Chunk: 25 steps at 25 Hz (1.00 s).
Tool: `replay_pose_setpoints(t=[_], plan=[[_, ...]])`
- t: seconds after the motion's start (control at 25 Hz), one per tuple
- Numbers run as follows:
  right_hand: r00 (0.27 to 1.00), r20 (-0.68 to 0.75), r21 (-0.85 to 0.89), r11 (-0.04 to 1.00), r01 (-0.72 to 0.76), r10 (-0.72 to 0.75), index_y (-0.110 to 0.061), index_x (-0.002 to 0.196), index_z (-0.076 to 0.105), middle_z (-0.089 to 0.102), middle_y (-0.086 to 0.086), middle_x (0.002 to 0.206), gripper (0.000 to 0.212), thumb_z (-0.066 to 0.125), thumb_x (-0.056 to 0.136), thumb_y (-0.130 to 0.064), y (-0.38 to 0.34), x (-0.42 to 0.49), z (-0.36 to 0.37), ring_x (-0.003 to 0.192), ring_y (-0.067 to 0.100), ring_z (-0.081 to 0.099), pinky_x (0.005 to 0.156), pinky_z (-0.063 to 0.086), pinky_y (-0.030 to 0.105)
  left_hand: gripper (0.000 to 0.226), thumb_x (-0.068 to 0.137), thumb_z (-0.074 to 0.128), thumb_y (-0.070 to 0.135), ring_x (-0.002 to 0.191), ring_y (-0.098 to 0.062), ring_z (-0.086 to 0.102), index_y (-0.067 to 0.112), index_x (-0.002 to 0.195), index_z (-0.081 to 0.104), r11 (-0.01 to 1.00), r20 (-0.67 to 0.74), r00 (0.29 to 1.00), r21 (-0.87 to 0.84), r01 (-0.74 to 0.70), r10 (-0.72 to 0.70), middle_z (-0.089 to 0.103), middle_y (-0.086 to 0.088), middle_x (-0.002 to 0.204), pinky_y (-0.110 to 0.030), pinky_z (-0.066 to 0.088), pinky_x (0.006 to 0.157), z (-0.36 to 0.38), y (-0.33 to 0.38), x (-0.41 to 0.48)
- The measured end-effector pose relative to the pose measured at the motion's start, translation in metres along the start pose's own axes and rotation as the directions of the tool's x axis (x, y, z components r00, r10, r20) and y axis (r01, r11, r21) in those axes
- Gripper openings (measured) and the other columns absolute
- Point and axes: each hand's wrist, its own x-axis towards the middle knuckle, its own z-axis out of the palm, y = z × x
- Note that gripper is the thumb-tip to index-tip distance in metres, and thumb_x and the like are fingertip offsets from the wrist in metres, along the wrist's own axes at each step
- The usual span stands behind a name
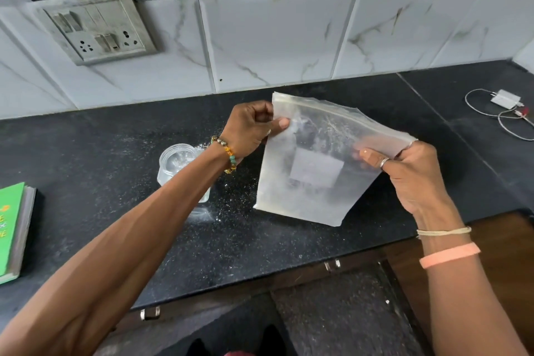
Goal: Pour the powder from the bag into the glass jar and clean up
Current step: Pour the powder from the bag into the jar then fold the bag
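A clear zip bag (312,182) dusted with white powder hangs above the black counter (115,153), mouth end up, a pale label on its side. My left hand (251,130) pinches the bag's upper left corner at the zip strip. My right hand (410,173) grips the upper right corner, thumb on the front. The glass jar (179,165) stands on the counter to the left, partly hidden behind my left forearm, with whitish contents showing through its open top. White powder (234,196) lies scattered on the counter around the jar.
A green book (13,228) lies at the counter's left edge. A white charger with cable (505,104) sits at the far right. A switch and socket panel (95,26) is on the tiled wall. Drawer handles (332,264) line the counter front.
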Motion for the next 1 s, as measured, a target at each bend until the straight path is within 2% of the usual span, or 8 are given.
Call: replay_pose_setpoints(t=[0.12,0.2,0.32,0.52,0.68,0.8,0.88,1.0], plan=[[0.994,-0.023,0.195,0.975,-0.102,0.109,-0.012,0.106,0.074,0.079,0.005,0.096,0.028,0.074,0.083,0.003,0.016,0.006,0.006,0.084,0.018,0.076,0.068,0.061,0.025,0.028,0.079,0.073,-0.001,0.089,-0.02,0.072,0.007,0.104,0.063,0.983,0.155,0.971,0.011,0.183,-0.182,0.074,-0.004,0.094,-0.033,0.06,0.072,-0.006,-0.011,0.0],[0.988,0.024,0.17,0.974,-0.152,0.15,-0.008,0.113,0.071,0.079,0.006,0.1,0.035,0.075,0.081,0.004,0.03,0.007,0.009,0.086,0.018,0.076,0.067,0.061,0.025,0.018,0.081,0.072,0.0,0.087,-0.02,0.071,0.01,0.095,0.067,0.963,0.121,0.962,0.141,0.229,-0.247,0.072,-0.005,0.085,-0.027,0.06,0.07,-0.006,-0.029,-0.008],[0.975,0.045,0.112,0.968,-0.223,0.219,-0.004,0.11,0.072,0.078,0.011,0.102,0.038,0.076,0.075,0.011,0.045,0.009,0.011,0.092,0.023,0.075,0.075,0.062,0.027,0.019,0.081,0.072,-0.003,0.066,-0.005,0.068,0.015,0.079,0.067,0.971,-0.007,0.976,0.1,0.216,-0.216,0.065,0.01,0.059,-0.024,0.06,0.067,-0.006,-0.05,-0.015],[0.976,0.019,0.093,0.971,-0.219,0.218,-0.005,0.101,0.075,0.079,0.008,0.098,0.027,0.077,0.077,0.008,0.052,0.011,0.013,0.095,0.024,0.074,0.077,0.061,0.029,0.014,0.078,0.077,0.005,0.073,-0.017,0.063,0.005,0.085,0.066,0.927,-0.035,0.97,0.287,0.241,-0.241,0.068,-0.013,0.079,-0.034,0.06,0.075,-0.008,-0.07,-0.019],[0.963,0.048,0.138,0.953,-0.27,0.266,-0.011,0.069,0.073,0.077,0.011,0.104,0.027,0.065,0.079,0.012,0.051,0.013,0.008,0.102,0.029,0.072,0.075,0.06,0.035,0.011,0.079,0.07,-0.01,0.065,0.004,0.064,-0.002,0.086,0.073,0.942,-0.086,0.995,0.324,0.081,-0.056,0.071,-0.001,0.079,-0.017,0.055,0.064,-0.001,-0.07,-0.02],[0.938,0.061,0.128,0.929,-0.346,0.341,-0.008,0.065,0.068,0.077,0.009,0.104,0.028,0.056,0.075,0.015,0.059,0.017,0.004,0.098,0.033,0.069,0.063,0.059,0.035,0.022,0.086,0.06,-0.011,0.075,-0.002,0.07,-0.003,0.104,0.069,0.984,-0.12,0.977,0.008,0.18,-0.178,0.073,-0.007,0.094,-0.02,0.057,0.069,0.0,-0.07,-0.019],[0.945,0.071,0.037,0.946,-0.322,0.319,-0.005,0.071,0.066,0.076,0.007,0.102,0.025,0.056,0.077,0.017,0.067,0.014,0.005,0.099,0.034,0.069,0.062,0.06,0.036,0.026,0.097,0.053,0.016,0.083,-0.015,0.07,0.004,0.119,0.062,0.84,-0.005,0.892,-0.341,0.423,-0.451,0.073,-0.011,0.105,-0.03,0.059,0.077,0.003,-0.075,-0.024],[0.967,0.102,-0.067,0.972,-0.226,0.232,0.0,0.08,0.066,0.073,0.002,0.105,0.022,0.057,0.085,0.02,0.079,0.005,0.004,0.106,0.035,0.067,0.065,0.059,0.028,0.044,0.091,0.059,0.042,0.092,-0.024,0.069,0.005,0.114,0.064,0.817,0.129,0.845,-0.214,0.535,-0.519,0.074,-0.009,0.101,-0.04,0.057,0.086,0.011,-0.098,-0.036]])
